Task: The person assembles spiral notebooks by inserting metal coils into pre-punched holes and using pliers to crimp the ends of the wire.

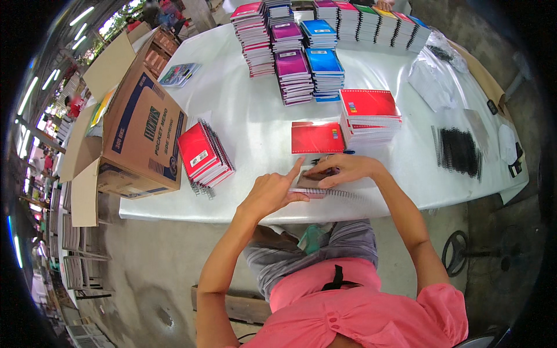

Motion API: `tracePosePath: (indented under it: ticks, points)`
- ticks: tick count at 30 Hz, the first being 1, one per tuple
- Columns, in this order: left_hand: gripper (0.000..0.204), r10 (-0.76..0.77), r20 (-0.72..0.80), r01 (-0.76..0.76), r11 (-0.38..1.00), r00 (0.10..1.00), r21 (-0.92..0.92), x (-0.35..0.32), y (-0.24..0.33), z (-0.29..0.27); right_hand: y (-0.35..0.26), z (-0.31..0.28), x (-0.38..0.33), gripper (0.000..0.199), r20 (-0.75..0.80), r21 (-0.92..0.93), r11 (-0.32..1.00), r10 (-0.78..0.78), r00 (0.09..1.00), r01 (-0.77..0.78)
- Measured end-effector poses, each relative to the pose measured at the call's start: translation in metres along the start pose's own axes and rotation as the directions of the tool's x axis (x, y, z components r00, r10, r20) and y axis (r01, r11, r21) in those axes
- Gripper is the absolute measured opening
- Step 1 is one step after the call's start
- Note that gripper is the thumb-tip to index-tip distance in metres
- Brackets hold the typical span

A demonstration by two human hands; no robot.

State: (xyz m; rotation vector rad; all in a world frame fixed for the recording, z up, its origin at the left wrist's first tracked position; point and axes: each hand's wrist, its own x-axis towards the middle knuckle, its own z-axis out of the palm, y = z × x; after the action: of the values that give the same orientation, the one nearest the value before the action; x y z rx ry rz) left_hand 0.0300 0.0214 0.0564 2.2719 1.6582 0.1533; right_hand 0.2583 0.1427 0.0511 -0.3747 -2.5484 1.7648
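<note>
A cardboard box (142,136) stood at the table's (255,104) left, red notebooks (204,155) leaning beside it; a red stack (370,115) and a lone red notebook (316,137) lay just beyond the hands. The small notebook (313,184) sat at the near edge. The left hand (271,194), forefinger extended, touched its corner; the right hand (342,169) pressed flat, fingers spread, on top.

— What sort of place is this?
— A packing workshop for stationery. Stacks of spiral notebooks (325,43) crowd the far edge of a white table (249,116), and an open cardboard carton (142,136) sits on its left edge.
— And the surroundings?
— A bare concrete floor (151,272), with strip lights (81,16) overhead.
</note>
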Motion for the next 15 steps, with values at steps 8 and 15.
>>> tracePosePath:
  ticks: [8, 15]
  points:
    - [0.099, 0.021, -0.077, -0.023, 1.000, 0.997, -0.017, 0.008, -0.009, 0.004, 0.011, -0.009, 0.011, 0.062, -0.019, -0.093, 0.996, 0.006, 1.000, -0.008]
    - [0.098, -0.107, 0.062, 0.108, 0.994, 0.992, -0.008, 0.008, -0.005, -0.010, 0.003, -0.011, 0.013, 0.062, -0.034, -0.083, 0.995, 0.057, 0.998, -0.059]
